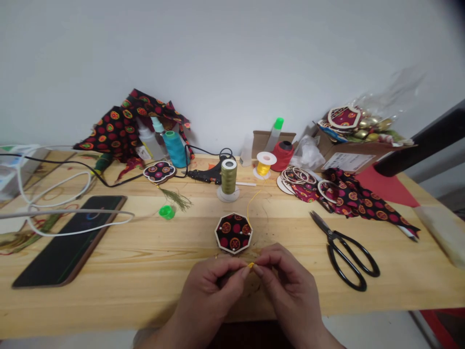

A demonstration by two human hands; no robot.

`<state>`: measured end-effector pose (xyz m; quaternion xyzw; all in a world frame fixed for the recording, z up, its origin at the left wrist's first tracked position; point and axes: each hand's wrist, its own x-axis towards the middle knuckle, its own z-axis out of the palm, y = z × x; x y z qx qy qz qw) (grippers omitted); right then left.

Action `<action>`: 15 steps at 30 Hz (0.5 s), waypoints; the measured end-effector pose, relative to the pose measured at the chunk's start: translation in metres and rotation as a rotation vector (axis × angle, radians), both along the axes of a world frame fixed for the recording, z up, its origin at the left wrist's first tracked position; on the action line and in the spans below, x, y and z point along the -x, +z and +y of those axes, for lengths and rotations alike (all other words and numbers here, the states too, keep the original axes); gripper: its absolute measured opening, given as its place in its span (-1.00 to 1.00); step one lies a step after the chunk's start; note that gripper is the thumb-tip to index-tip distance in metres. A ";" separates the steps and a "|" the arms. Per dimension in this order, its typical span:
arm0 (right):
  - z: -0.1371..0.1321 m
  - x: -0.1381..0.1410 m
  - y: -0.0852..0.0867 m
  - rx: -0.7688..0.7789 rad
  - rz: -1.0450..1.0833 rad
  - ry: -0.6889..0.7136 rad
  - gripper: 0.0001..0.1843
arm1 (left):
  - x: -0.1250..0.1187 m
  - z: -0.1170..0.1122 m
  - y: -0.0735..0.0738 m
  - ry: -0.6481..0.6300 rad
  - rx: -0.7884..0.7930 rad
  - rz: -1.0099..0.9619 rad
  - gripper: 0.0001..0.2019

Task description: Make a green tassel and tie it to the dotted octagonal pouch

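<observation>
My left hand [214, 291] and my right hand [286, 286] meet near the table's front edge, fingertips pinched together. Between them shows a small bit of yellow thread [251, 265], which both hands grip. Just beyond the fingers lies an octagonal ornament [233, 233] with a pale wooden rim, dark patterned fabric and small white beads. A yellow strand runs from its right side back toward the yellow thread spool [264, 167]. Whether the strand joins the piece in my fingers, I cannot tell. An olive thread spool [228, 179] stands upright behind the ornament.
Black-handled scissors [341, 249] lie at right, a phone [72, 242] and white cable at left. A glue gun [209, 173], teal thread cone [176, 149] and red thread cone [283, 156] stand along the wall. A cardboard box [348, 157] sits at back right, near fabric scraps [370, 198].
</observation>
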<state>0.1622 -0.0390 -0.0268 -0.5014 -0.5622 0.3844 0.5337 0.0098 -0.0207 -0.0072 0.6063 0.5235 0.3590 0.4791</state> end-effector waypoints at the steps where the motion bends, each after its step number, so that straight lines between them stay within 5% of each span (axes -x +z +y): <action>1: 0.000 0.000 0.000 -0.009 -0.005 0.001 -0.85 | 0.000 0.000 0.000 0.001 -0.004 -0.003 -0.81; 15: -0.001 -0.003 -0.002 -0.321 -0.321 -0.025 -0.78 | 0.001 -0.001 -0.003 -0.034 -0.052 0.023 -0.79</action>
